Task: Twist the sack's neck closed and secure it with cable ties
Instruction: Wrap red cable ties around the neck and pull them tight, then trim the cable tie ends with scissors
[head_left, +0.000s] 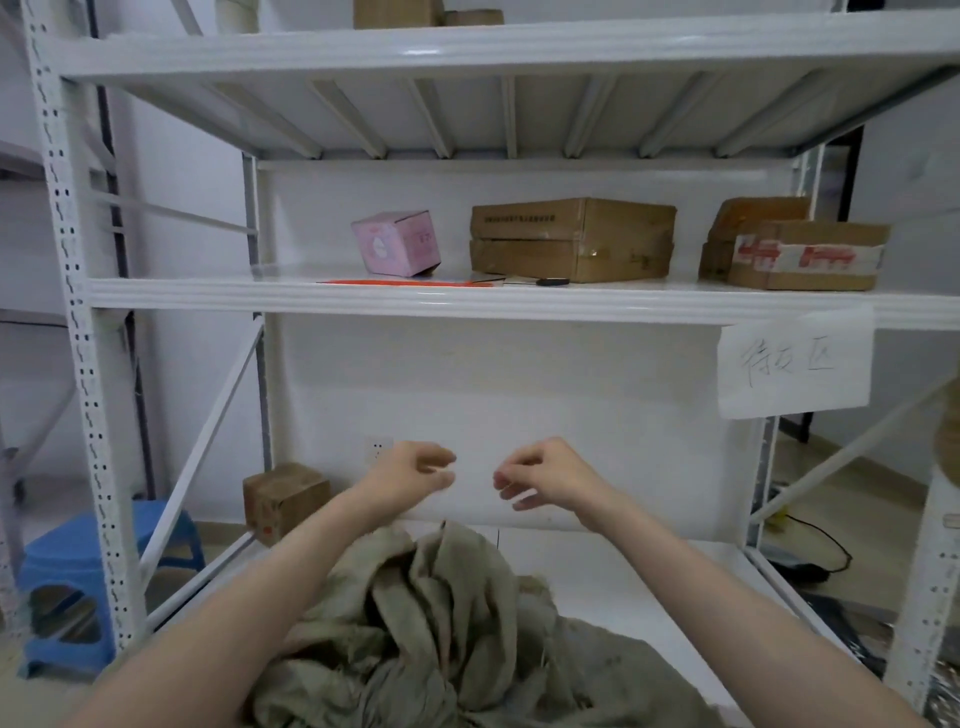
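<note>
Crumpled grey-beige cloth sack (447, 623) lay heaped on the white metal rack's lowest shelf (623, 582), its neck loose and untied. Far left of the sack stood a blue plastic stool (67, 561), and nearer, a small brown cardboard box (285, 501). Above the sack hovered the left hand (410, 470), fingers loosely curled with nothing visible in them; just beside it the right hand (550, 475) hung likewise, apart from the cloth. Up and right of the sack hung a handwritten white paper sign (795, 364).
</note>
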